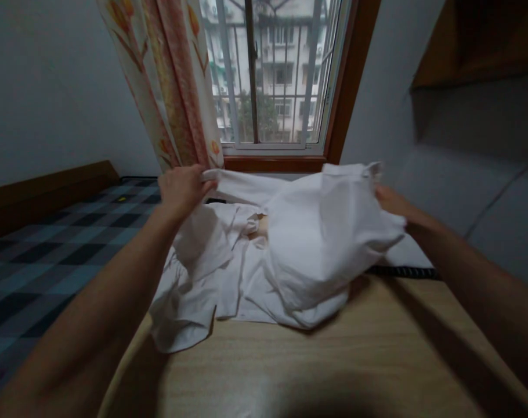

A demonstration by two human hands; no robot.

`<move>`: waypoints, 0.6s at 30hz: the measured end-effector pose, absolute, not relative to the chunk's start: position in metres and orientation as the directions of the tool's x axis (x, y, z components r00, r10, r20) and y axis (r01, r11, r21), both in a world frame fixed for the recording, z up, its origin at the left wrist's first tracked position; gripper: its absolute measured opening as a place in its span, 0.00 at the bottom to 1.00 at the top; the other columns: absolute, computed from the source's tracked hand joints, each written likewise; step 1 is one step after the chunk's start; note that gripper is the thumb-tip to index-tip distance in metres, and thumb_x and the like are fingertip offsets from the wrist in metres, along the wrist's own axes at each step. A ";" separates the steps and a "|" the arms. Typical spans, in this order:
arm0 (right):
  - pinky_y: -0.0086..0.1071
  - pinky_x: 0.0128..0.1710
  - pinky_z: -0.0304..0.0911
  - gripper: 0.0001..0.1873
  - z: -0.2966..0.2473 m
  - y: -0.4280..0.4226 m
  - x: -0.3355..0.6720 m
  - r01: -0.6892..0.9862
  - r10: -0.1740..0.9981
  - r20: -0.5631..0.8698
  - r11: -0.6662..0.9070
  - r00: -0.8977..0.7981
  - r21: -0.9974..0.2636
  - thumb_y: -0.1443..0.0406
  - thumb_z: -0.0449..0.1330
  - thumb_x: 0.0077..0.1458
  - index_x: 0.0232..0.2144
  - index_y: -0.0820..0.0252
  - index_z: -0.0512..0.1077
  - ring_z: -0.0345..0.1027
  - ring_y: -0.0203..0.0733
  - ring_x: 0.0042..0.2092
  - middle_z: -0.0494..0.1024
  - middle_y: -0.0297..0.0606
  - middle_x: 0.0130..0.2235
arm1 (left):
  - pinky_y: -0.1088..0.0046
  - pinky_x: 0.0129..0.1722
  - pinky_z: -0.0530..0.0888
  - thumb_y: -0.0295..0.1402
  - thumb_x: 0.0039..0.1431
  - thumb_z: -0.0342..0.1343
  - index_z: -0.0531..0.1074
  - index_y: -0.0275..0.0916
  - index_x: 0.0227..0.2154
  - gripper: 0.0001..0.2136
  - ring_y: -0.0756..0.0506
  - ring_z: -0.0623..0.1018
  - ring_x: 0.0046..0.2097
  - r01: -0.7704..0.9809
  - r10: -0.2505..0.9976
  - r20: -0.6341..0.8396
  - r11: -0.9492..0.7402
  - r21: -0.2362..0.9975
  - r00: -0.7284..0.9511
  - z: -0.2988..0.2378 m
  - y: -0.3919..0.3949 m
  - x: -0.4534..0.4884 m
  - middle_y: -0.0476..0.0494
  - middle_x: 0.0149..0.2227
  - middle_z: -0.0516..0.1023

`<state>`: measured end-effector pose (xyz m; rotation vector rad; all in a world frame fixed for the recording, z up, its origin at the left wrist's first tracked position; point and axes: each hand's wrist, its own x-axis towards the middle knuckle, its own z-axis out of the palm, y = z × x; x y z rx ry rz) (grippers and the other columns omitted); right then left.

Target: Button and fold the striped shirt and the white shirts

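Observation:
A crumpled white garment (307, 249), perhaps a shirt, spreads over the far part of the wooden table (299, 366). My left hand (183, 188) is closed on its far left edge, lifted above the tabletop. On the other side my right hand (388, 200) grips the raised right part, its fingers mostly hidden behind the cloth. Between both hands the upper edge is pulled fairly taut. Loose folds lie on the table below, and one flap hangs toward the left table edge.
A bed with a checked cover (42, 255) stands left of the table. Behind are a barred window (272, 75) and a flowered curtain (172, 87). A dark, ridged strip (407, 271) lies at the right rear. A wooden shelf (477, 52) juts from the right wall.

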<state>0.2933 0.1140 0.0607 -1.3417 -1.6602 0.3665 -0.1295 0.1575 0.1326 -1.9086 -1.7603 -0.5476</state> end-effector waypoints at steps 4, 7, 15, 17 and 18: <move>0.46 0.51 0.65 0.17 0.004 0.099 0.281 0.638 0.957 0.246 0.288 -0.157 -0.714 0.58 0.57 0.56 0.45 0.61 0.73 0.70 0.49 0.48 0.77 0.44 0.47 | 0.53 0.49 0.64 0.41 0.52 0.61 0.72 0.32 0.47 0.22 0.29 0.69 0.53 0.976 0.894 0.426 -0.048 -0.214 0.137 0.073 0.178 -0.148 0.29 0.49 0.73; 0.47 0.56 0.60 0.25 -0.041 0.084 0.274 0.706 0.948 0.288 0.295 -0.134 -0.644 0.52 0.53 0.57 0.52 0.59 0.68 0.66 0.51 0.55 0.72 0.47 0.55 | 0.58 0.48 0.66 0.46 0.58 0.53 0.73 0.36 0.48 0.21 0.32 0.71 0.52 0.981 0.902 0.385 -0.180 -0.077 0.196 0.043 0.163 -0.139 0.32 0.50 0.73; 0.51 0.53 0.56 0.32 -0.066 0.098 0.301 0.969 0.904 0.416 0.010 0.097 -0.248 0.50 0.58 0.50 0.51 0.65 0.66 0.65 0.59 0.53 0.73 0.56 0.51 | 0.62 0.39 0.69 0.54 0.47 0.58 0.75 0.39 0.31 0.21 0.37 0.75 0.39 0.866 0.872 0.275 -0.462 0.189 0.405 0.020 0.052 -0.069 0.36 0.35 0.77; 0.49 0.50 0.56 0.20 -0.064 0.106 0.299 0.987 0.946 0.320 -0.009 0.061 -0.161 0.54 0.56 0.53 0.41 0.62 0.71 0.68 0.56 0.47 0.78 0.49 0.42 | 0.62 0.41 0.70 0.47 0.51 0.57 0.74 0.40 0.29 0.14 0.37 0.75 0.40 0.791 0.854 0.287 -0.514 0.332 0.434 0.006 0.049 -0.057 0.37 0.36 0.78; 0.46 0.48 0.57 0.14 -0.063 0.109 0.297 0.989 0.958 0.284 0.001 0.042 -0.150 0.57 0.54 0.54 0.36 0.61 0.71 0.69 0.53 0.44 0.79 0.46 0.39 | 0.62 0.41 0.70 0.43 0.52 0.55 0.74 0.40 0.28 0.11 0.39 0.75 0.39 0.722 0.867 0.277 -0.497 0.481 0.413 -0.001 0.053 -0.054 0.39 0.35 0.78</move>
